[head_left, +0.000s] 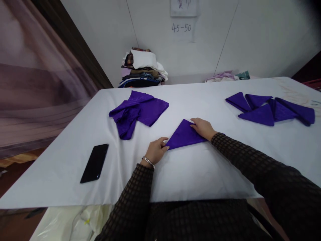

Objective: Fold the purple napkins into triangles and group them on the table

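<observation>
A purple cloth [184,135], folded into a triangle, lies flat on the white-covered table in front of me. At its left corner, my left hand [156,150] pinches the tip between thumb and fingers; a silver bracelet circles that wrist. My right hand [202,128] rests over the cloth's right part, its thumb and fingers at the upper right edge, and whether they grip it I cannot tell. Another purple cloth [152,110] lies loosely crumpled to the upper left. Several purple cloths [260,114] folded into triangles sit overlapping at the right.
A black phone [94,163] lies on the left of the white table cover [130,177]. Behind the table's far edge are a stack of folded clothes [142,68] and a lower cloth pile [225,76]. A paper marked 45-50 [181,30] hangs on the wall.
</observation>
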The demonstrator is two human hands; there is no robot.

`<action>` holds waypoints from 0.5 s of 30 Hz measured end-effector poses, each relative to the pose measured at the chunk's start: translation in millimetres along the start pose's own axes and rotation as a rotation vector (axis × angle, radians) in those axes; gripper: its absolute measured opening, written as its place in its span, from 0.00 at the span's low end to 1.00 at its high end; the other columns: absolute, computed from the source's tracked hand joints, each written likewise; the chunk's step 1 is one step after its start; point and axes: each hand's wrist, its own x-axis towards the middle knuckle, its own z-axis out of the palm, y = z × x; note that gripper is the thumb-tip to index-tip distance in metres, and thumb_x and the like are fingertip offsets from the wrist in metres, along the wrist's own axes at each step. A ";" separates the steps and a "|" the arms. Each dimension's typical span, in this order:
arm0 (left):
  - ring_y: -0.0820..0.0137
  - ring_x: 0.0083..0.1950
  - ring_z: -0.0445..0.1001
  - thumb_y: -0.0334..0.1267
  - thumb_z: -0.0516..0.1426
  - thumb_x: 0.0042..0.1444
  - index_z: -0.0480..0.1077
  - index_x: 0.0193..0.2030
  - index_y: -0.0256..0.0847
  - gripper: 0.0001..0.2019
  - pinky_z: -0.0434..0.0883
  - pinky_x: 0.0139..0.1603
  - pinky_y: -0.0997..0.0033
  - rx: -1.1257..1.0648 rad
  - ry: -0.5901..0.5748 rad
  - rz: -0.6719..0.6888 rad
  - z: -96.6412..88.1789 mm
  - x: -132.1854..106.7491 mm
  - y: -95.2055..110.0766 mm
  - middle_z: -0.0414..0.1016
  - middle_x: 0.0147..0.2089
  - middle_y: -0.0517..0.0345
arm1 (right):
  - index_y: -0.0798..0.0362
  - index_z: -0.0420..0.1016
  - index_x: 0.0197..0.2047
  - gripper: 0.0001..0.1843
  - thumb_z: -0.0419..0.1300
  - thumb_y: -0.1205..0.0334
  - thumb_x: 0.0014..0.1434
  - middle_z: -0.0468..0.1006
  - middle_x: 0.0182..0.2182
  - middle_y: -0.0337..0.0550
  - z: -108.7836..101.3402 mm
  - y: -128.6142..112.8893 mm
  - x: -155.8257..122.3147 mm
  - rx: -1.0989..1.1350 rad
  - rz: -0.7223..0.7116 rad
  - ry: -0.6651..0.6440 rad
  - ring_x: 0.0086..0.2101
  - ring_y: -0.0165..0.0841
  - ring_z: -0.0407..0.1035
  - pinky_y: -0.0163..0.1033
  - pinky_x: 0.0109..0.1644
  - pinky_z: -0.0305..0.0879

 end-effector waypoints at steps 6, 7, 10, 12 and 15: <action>0.71 0.35 0.72 0.36 0.60 0.49 0.69 0.51 0.44 0.20 0.68 0.43 0.69 0.044 0.040 0.004 0.7 -2.2 -2.3 0.74 0.31 0.64 | 0.51 0.63 0.58 0.21 0.46 0.54 0.66 0.74 0.47 0.51 1.3 -2.2 -1.9 -0.121 -0.027 -0.009 0.42 0.38 0.70 0.37 0.37 0.62; 0.70 0.38 0.72 0.38 0.61 0.48 0.68 0.51 0.44 0.21 0.68 0.45 0.67 0.059 0.057 0.008 0.3 -4.1 -3.5 0.75 0.33 0.63 | 0.51 0.63 0.58 0.21 0.45 0.54 0.66 0.74 0.47 0.50 1.7 -1.9 -2.2 -0.129 -0.032 -0.006 0.42 0.38 0.70 0.37 0.37 0.62; 0.66 0.46 0.71 0.39 0.64 0.44 0.70 0.49 0.44 0.22 0.66 0.51 0.63 0.082 0.115 0.063 -1.0 -13.8 -9.2 0.75 0.40 0.58 | 0.51 0.63 0.58 0.22 0.44 0.53 0.66 0.73 0.47 0.50 4.1 0.5 -3.2 -0.137 -0.047 0.027 0.42 0.39 0.70 0.38 0.36 0.61; 0.64 0.50 0.69 0.38 0.65 0.43 0.72 0.43 0.43 0.18 0.65 0.54 0.61 0.078 0.154 0.104 -0.5 -21.4 -14.0 0.74 0.44 0.56 | 0.51 0.63 0.58 0.22 0.44 0.52 0.66 0.73 0.47 0.51 6.3 2.8 -3.5 -0.139 -0.048 0.044 0.41 0.40 0.70 0.39 0.35 0.61; 0.64 0.54 0.67 0.36 0.66 0.43 0.72 0.37 0.42 0.13 0.63 0.57 0.61 0.074 0.203 0.112 2.7 -29.0 -20.4 0.72 0.50 0.54 | 0.51 0.63 0.58 0.22 0.44 0.51 0.66 0.73 0.48 0.51 8.7 5.9 -3.2 -0.129 -0.048 0.045 0.41 0.40 0.69 0.39 0.35 0.60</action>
